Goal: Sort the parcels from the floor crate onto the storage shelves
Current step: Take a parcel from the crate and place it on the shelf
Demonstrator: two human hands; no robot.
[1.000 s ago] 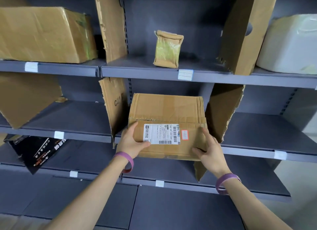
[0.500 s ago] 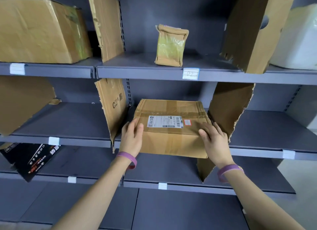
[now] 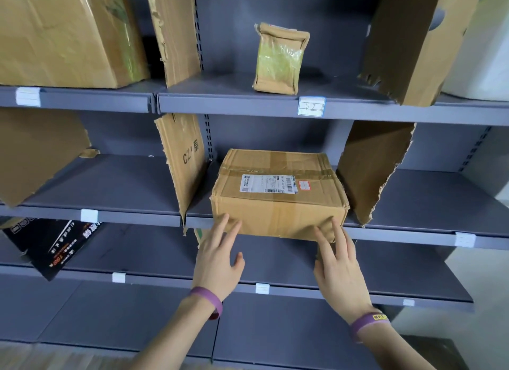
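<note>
— While both hands are up at the middle shelf (image 3: 124,187), where is the parcel (image 3: 278,204)?

— On that shelf, flat on its base, between two torn cardboard pieces: the left divider (image 3: 184,165), printed with letters, and the plain right divider (image 3: 369,171). Its front face juts slightly past the shelf's front lip. A white shipping label (image 3: 268,183) lies on its taped top.

— And the hands?

— The left hand (image 3: 219,262) has its fingers straight and spread, with the tips touching the lower left of the parcel's front face. The right hand (image 3: 340,273) does the same at the lower right corner, thumb held apart. Neither curls round anything. Each wrist wears a purple band (image 3: 206,300).

— What else is nearby?

— On the upper shelf (image 3: 234,105), above a tag (image 3: 311,107) marked 02, stands a small taped parcel (image 3: 279,58). A large carton (image 3: 60,33) sits further left. A black box (image 3: 52,245) leans on the lower shelf (image 3: 154,248).
</note>
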